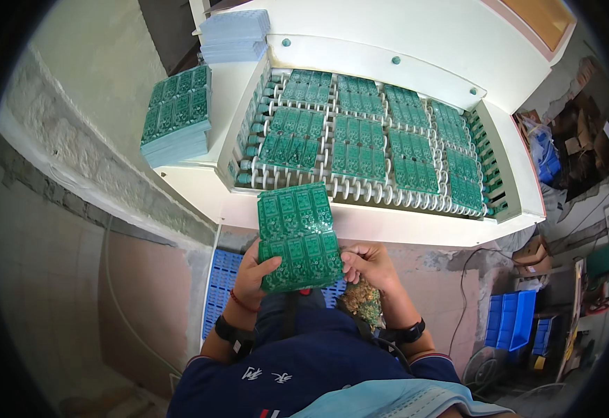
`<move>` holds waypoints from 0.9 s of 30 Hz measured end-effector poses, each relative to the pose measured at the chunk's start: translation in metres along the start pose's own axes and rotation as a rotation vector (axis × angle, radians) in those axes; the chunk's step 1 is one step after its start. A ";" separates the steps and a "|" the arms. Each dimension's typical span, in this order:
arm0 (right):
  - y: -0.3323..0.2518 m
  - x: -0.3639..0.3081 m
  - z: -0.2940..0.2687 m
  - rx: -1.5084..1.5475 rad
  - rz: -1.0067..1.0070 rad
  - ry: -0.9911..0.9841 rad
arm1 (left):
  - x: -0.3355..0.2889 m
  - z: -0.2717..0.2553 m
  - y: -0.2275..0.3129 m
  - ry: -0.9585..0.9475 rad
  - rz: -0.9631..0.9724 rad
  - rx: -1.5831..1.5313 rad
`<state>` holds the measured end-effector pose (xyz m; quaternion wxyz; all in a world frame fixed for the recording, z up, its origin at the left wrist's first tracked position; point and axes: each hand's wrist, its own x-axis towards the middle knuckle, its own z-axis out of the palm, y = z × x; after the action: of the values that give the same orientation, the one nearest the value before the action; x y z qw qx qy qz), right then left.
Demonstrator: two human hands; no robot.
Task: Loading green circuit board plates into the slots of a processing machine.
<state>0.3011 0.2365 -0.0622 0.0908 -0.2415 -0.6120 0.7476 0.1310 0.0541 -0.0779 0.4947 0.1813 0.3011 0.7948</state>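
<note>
In front of my body I hold green circuit boards (pixel 299 237), tilted, with a grid of small printed sections on top; how many are stacked I cannot tell. My left hand (pixel 250 273) is closed round their left edge, the thumb lying over the top face. At the right edge, my right hand (pixel 368 266) pinches with bent fingers against the lower right side. Just beyond them lies a roller conveyor (pixel 360 189) with white wheels, carrying rows of similar green board panels (pixel 357 139).
A tall stack of green boards (pixel 177 115) stands on the machine's white left ledge (pixel 238 90), with pale blue stacked sheets (pixel 233 35) behind. Below my hands is a blue slotted mat (pixel 222 279). Blue bins (pixel 510 320) and a dark cable (pixel 463 292) are at right.
</note>
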 end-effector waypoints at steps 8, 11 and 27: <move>0.000 -0.004 0.004 -0.057 0.055 0.053 | 0.000 0.003 -0.001 0.006 -0.028 -0.010; -0.002 -0.005 0.006 -0.045 0.073 0.050 | -0.001 0.003 -0.003 -0.028 -0.011 -0.020; -0.005 -0.027 -0.045 0.150 -0.175 0.439 | -0.009 0.009 0.011 0.061 -0.006 -0.096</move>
<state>0.3448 0.2648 -0.0562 0.3036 -0.3369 -0.5390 0.7098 0.1331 0.0450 -0.0641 0.4960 0.1324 0.2781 0.8119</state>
